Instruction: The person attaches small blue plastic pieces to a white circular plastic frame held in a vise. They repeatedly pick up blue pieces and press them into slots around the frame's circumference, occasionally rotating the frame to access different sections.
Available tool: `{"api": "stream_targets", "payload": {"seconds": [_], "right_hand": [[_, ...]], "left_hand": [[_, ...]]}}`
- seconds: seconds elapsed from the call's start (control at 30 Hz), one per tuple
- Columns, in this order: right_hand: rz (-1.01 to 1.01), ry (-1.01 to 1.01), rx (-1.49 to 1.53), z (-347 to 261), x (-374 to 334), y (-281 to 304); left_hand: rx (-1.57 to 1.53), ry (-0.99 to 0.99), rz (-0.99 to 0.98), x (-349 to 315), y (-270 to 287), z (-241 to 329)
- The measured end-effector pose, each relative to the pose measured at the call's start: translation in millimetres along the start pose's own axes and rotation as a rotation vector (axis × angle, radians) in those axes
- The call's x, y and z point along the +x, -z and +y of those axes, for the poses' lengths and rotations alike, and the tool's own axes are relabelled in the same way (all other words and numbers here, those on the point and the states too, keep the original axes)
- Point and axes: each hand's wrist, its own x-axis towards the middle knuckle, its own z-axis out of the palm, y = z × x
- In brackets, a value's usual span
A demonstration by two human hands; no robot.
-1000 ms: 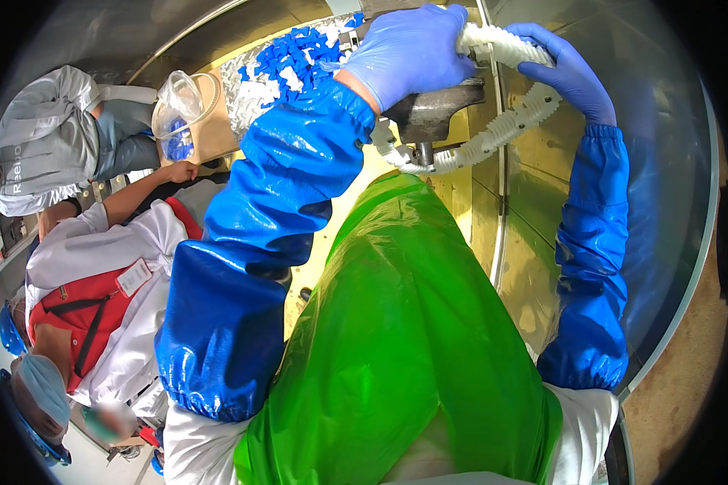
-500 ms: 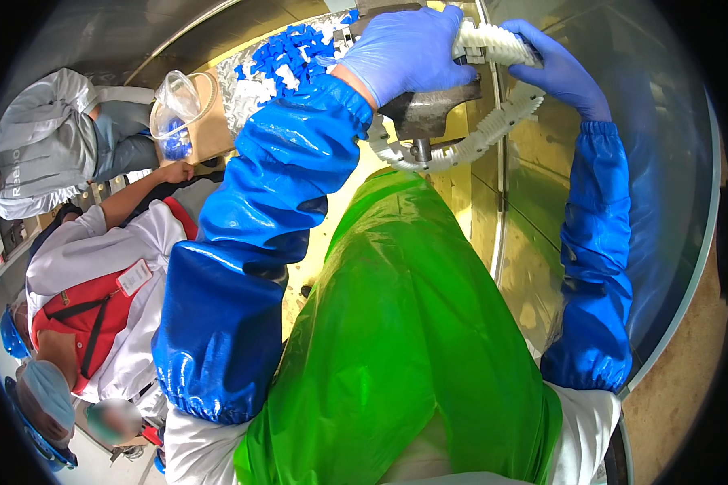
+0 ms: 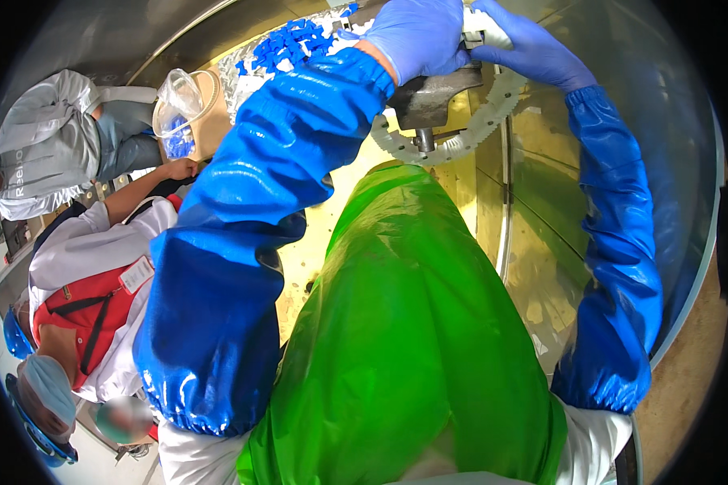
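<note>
A white, toothed, segmented band hangs in a loop around a dark metal block near the top of the view. My right hand, in a purple-blue glove, closes around the band's upper right part, thumb on the near side. My left hand, gloved alike, lies over the top of the block with its fingers curled; what they grip is hidden beneath the hand. Below the block, a short metal peg sits at the bottom of the loop.
Blue and white plastic pieces lie heaped on a metal surface at far left. Beside them stands a cardboard box with a clear plastic bag. Two seated people are at left, one in a red and white top. A metal wall curves at right.
Both my hands have moved slightly up and away, the right one also a little to the left. More of the band's lower loop shows now, and it looks rounder.
</note>
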Motion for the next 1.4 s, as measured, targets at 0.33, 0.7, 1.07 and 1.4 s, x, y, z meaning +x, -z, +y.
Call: {"api": "stream_targets", "payload": {"seconds": [0.33,0.7,1.07,1.4], "right_hand": [[0.277,0.112,-0.590,-6,-21,-20],[0.316,-0.112,-0.657,-32,-22,-38],[-0.099,-0.045,-0.671,-62,4,43],[-0.153,-0.156,-0.323,-25,1,38]], "left_hand": [[0.055,-0.021,0.028,-2,-2,6],[-0.011,0.000,0.039,-5,-4,13],[-0.096,-0.082,0.165,3,-29,4],[-0.431,-0.246,-0.035,0,22,-10]]}}
